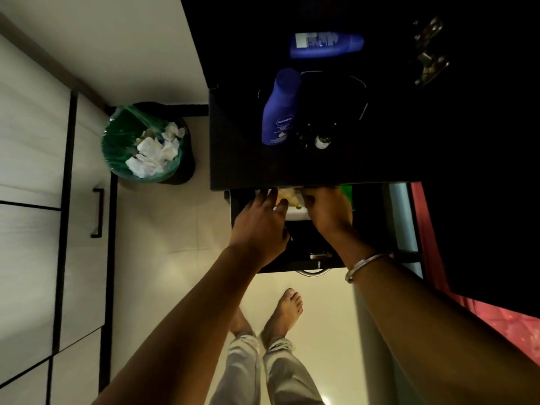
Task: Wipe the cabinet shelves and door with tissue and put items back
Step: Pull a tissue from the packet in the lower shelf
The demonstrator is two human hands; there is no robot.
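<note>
head view: both hands reach under the dark cabinet shelf (292,176) at 12 o'clock. left hand (260,223) lies spread on a soft white tissue wad (296,213); right hand (327,210) curls round it. light, crushable; i would pinch its edge.

Bare forearms, no sleeves; a thin silver bangle (366,265) circles the right wrist; light grey trousers (264,372); bare feet (287,309).
</note>
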